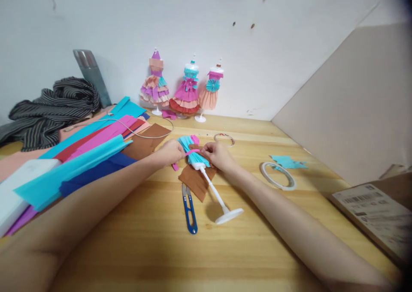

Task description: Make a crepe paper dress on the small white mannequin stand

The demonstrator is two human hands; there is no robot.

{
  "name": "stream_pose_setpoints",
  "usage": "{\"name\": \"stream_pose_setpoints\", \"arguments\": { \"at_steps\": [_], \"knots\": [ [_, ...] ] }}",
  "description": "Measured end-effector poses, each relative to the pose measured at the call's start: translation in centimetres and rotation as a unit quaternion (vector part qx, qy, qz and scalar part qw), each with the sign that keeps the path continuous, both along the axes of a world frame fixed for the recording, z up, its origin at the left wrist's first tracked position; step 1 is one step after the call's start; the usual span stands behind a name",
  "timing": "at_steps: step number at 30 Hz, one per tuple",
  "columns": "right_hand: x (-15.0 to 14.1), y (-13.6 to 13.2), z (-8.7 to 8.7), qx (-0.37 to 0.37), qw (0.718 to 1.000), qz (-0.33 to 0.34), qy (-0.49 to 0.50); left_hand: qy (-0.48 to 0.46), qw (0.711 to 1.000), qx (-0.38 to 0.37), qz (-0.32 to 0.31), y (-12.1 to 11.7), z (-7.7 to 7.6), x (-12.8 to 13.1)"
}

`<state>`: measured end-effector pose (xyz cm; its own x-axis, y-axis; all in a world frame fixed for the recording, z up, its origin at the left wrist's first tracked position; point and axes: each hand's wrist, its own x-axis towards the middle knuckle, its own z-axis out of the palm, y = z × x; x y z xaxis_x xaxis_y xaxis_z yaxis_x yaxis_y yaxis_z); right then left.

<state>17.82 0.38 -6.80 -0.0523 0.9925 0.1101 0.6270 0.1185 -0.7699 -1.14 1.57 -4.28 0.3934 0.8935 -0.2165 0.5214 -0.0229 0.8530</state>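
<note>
Pink strip (pixel 193 151) across the blue dress (pixel 200 159), pinched between my two hands.
My left hand (pixel 172 152) grips one end, my right hand (pixel 216 153) the other. The dress is on a white form (pixel 215 190) lying tilted on the desk (pixel 141 249), over brown paper (pixel 192 181) (my blue snips (pixel 189 210) lie just beside).
</note>
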Motion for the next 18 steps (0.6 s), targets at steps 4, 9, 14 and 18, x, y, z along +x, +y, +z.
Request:
{"name": "stream_pose_setpoints", "arguments": {
  "at_steps": [4, 9, 14, 18],
  "knots": [
    [-0.2, 0.0, 0.3, -0.014, 0.999, 0.014, 0.033, -0.036, 0.999, -0.021, -0.001, 0.0, -0.6, 0.7],
    [-0.3, 0.1, -0.2, -0.03, 0.991, 0.036, 0.128, -0.097, 0.994, -0.049, 0.018, 0.2, -2.0, 0.9],
    [-0.7, -0.2, -0.5, -0.024, 0.963, 0.029, 0.267, -0.198, 0.979, -0.039, 0.024, 0.0, -2.0, 0.7],
    [-0.8, -0.9, 1.3, 0.002, 0.94, 0.021, 0.341, -0.262, 0.965, -0.019, -0.017, -0.5, -0.3, 0.4]
  ]
}}
